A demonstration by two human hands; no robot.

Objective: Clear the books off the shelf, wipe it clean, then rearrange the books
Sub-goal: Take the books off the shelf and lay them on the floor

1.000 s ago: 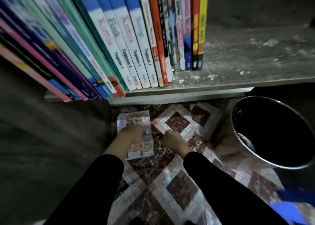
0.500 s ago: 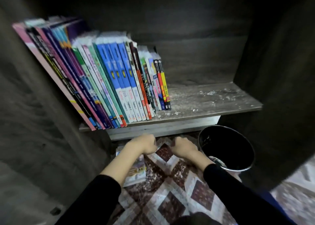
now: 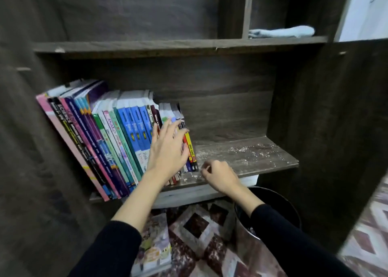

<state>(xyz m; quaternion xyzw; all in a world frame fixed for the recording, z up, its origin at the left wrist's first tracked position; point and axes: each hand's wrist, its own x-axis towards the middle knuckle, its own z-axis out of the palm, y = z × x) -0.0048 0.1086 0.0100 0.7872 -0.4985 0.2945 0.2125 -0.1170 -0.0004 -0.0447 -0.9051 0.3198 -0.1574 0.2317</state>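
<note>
1. Row of books (image 3: 117,142): stands on the shelf (image 3: 262,163) at 9 o'clock of the view. Spines face outward. The books are packed together and all lean left toward the cabinet's dark side wall. The tallest are at the left end and the shortest at the right end.
2. Left grip (image 3: 168,148): at centre, laid flat against the spines at the right end of the row. Fingers are straight and spread, pointing to 12 o'clock, and enclose nothing. The thumb lies toward the thin red and yellow spines at 3 o'clock of the palm. A black sleeve covers the forearm.
3. Loose book (image 3: 155,249): lies flat on the patterned floor (image 3: 197,226) at 6 o'clock, below the shelf front. The left sleeve partly covers it.
4. Right grip (image 3: 220,176): just off centre toward 4 o'clock, at the shelf's front edge, near the last spine but apart from it. Knuckles are up and the fingers curled under. No object is visible in it.
5. White specks (image 3: 247,150): scattered over the exposed right half of the shelf board, at 3 o'clock.
6. Black bin (image 3: 282,202): on the floor at 5 o'clock, beneath the shelf's right half, partly hidden by the right forearm.
7. Light blue cloth (image 3: 281,32): folded, lying in the upper compartment at 1 o'clock, well apart from both grips.
</note>
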